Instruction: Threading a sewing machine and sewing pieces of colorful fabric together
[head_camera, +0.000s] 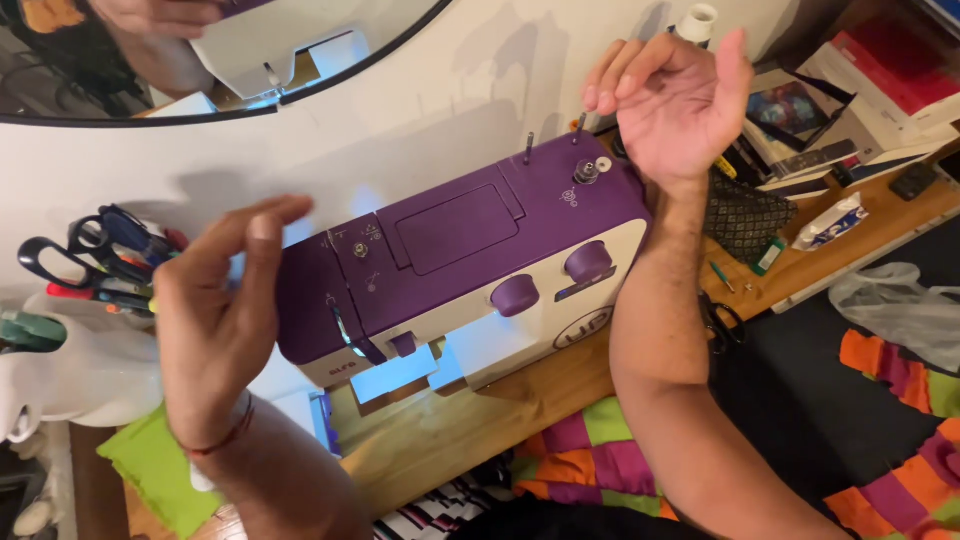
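Observation:
A purple and white sewing machine (470, 265) stands on a wooden table (480, 420) against a white wall. My left hand (215, 315) is raised in front of the machine's left end, fingers loosely curled and apart, holding nothing I can see. My right hand (675, 95) hovers above the machine's right end, near the two upright spool pins (580, 128) and the bobbin winder (588, 172). Its fingers are bent and spread; any thread between them is too fine to see. A red cord circles my left wrist.
A white holder with scissors (85, 255) and tools stands at the left. Green fabric (155, 470) lies at the table's left front. Books and boxes (850, 95) crowd the right, with a tissue pack (828, 222) and a plastic bag (895, 305). A patchwork cloth (900, 450) covers my lap. A round mirror (200, 50) hangs above.

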